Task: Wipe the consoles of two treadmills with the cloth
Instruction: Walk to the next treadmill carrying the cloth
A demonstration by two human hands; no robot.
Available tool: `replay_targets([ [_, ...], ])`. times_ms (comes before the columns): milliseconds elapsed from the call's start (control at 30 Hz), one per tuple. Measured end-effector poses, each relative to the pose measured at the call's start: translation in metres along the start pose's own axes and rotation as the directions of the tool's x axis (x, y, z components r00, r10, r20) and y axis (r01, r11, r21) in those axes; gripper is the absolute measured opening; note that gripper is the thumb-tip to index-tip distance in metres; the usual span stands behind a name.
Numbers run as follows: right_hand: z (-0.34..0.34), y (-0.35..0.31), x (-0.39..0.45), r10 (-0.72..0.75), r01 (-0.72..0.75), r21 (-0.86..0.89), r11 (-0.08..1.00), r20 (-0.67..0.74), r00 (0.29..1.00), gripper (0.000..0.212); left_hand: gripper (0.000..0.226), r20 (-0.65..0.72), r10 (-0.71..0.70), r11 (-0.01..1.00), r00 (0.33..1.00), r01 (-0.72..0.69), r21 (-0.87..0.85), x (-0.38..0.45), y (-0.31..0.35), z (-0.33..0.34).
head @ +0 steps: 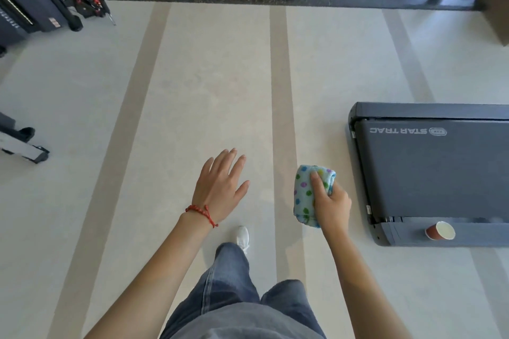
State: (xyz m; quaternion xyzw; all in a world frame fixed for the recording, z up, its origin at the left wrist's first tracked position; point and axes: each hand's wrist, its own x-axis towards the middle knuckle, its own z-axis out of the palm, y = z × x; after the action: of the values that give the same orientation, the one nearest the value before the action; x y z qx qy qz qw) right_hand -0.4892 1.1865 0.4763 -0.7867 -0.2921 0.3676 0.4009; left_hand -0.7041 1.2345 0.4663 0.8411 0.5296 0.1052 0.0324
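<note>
right grip (pixel 332 201) clamped around folded dotted cloth (pixel 309 192), lower right of centre; left grip (pixel 220 187) spread, empty. we judge cloth soft, light, limp; best held bunched. treadmill (pixel 435 170) at right, console unseen.

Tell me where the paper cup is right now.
In the head view, the paper cup lies on its side at lower right, on the near side rail of the treadmill, to the right of the right hand holding the cloth.
</note>
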Motion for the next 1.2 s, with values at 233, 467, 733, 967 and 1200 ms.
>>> replay_targets([
  [233, 0.016, -0.041, 0.077, 0.058, -0.053, 0.050, 0.997, -0.109, 0.992, 0.043, 0.051, 0.025, 0.141, 0.990, 0.990, -0.141, -0.008, 0.119, -0.017, 0.008],
  [467, -0.014, -0.057, 0.157, 0.097, -0.075, 0.099, 0.992, -0.235, 0.967, 0.040, 0.050, 0.029, 0.264, 0.964, 0.964, -0.263, -0.050, 0.224, 0.013, 0.034],
  [733, -0.075, -0.072, 0.240, 0.143, -0.096, 0.168, 0.981, -0.296, 0.945, 0.028, 0.050, -0.009, 0.356, 0.931, 0.934, -0.356, -0.079, 0.331, 0.078, 0.056],
  [967, -0.129, -0.074, 0.292, 0.229, -0.126, 0.254, 0.959, -0.429, 0.874, 0.028, 0.050, 0.024, 0.516, 0.852, 0.856, -0.510, -0.121, 0.417, 0.152, 0.068],
  [1200, -0.169, -0.065, 0.331, 0.370, -0.154, 0.390, 0.908, -0.573, 0.732, 0.034, 0.051, 0.045, 0.710, 0.700, 0.703, -0.696, -0.163, 0.498, 0.222, 0.094],
])
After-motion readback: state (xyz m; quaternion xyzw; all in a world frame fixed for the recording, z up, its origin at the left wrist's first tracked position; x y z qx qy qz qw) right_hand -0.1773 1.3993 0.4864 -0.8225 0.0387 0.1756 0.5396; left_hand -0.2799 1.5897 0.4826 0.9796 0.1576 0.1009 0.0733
